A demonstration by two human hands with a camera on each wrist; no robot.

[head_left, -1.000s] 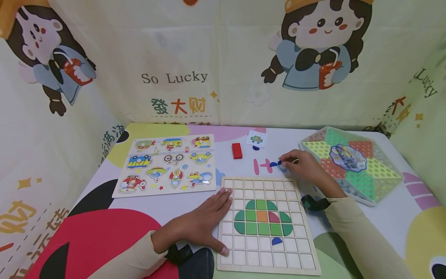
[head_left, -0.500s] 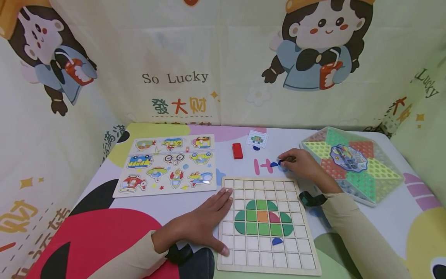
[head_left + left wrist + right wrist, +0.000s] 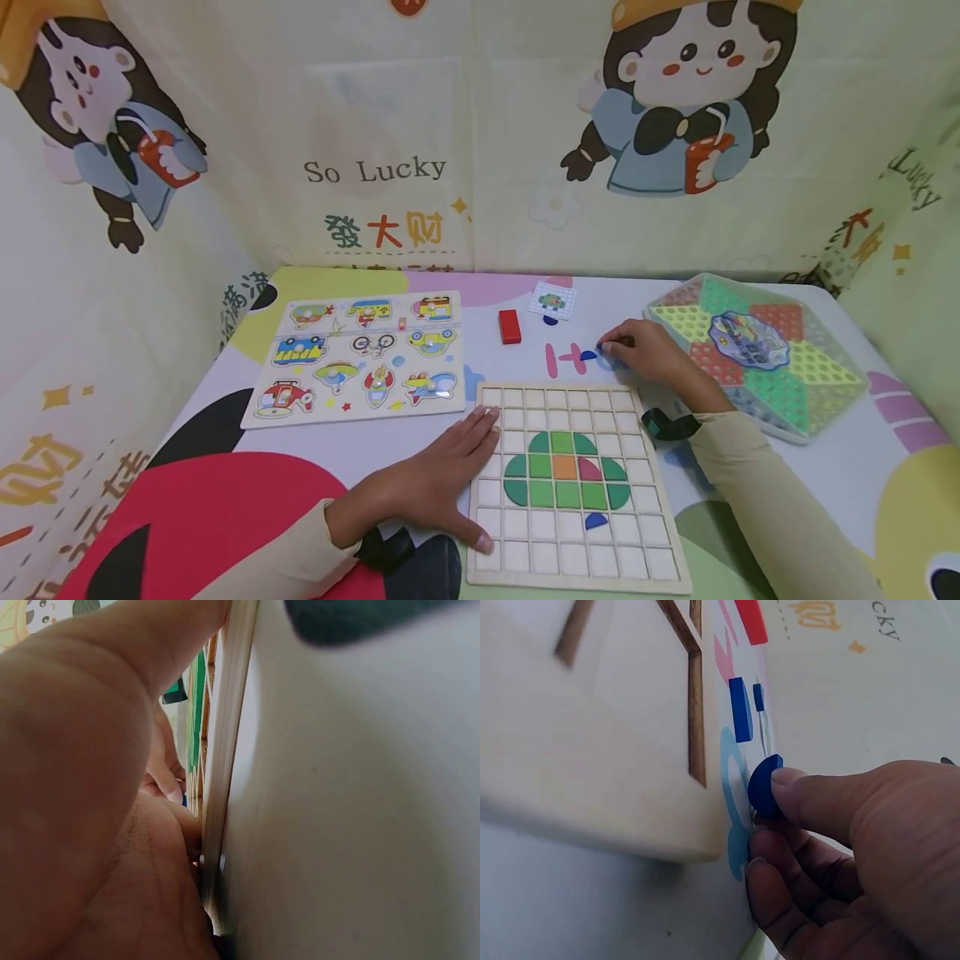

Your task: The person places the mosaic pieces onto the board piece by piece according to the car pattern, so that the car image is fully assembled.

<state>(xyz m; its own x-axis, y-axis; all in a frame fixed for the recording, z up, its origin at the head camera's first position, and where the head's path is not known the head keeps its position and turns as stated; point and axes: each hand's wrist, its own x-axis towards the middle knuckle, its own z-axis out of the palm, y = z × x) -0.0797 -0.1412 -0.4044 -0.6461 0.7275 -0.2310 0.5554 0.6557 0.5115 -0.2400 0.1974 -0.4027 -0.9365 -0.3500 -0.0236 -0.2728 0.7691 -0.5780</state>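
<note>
My right hand (image 3: 637, 346) pinches a blue half-round piece (image 3: 763, 787) between thumb and fingers, close over the table behind the grid board. Just left of it lies another blue half-round piece (image 3: 588, 355). My left hand (image 3: 435, 471) rests with fingers extended on the left edge of the wooden grid board (image 3: 487, 575). Set in its cells are green squares, dark green rounded pieces, an orange square (image 3: 564, 467) and a crimson rounded piece (image 3: 589, 469). One more blue half-round piece (image 3: 596, 520) sits in a cell below them.
A small pattern card (image 3: 552, 300) lies at the back, with a blue piece (image 3: 551, 320) at its lower edge. Left of it is a red block (image 3: 509, 327). A vehicle puzzle board (image 3: 352, 358) occupies the left, a hexagonal clear-lidded box (image 3: 757, 350) the right.
My right hand has moved very slightly, and the blue piece in its fingers now stands tilted up instead of lying flatter. The left hand has stayed on the board.
</note>
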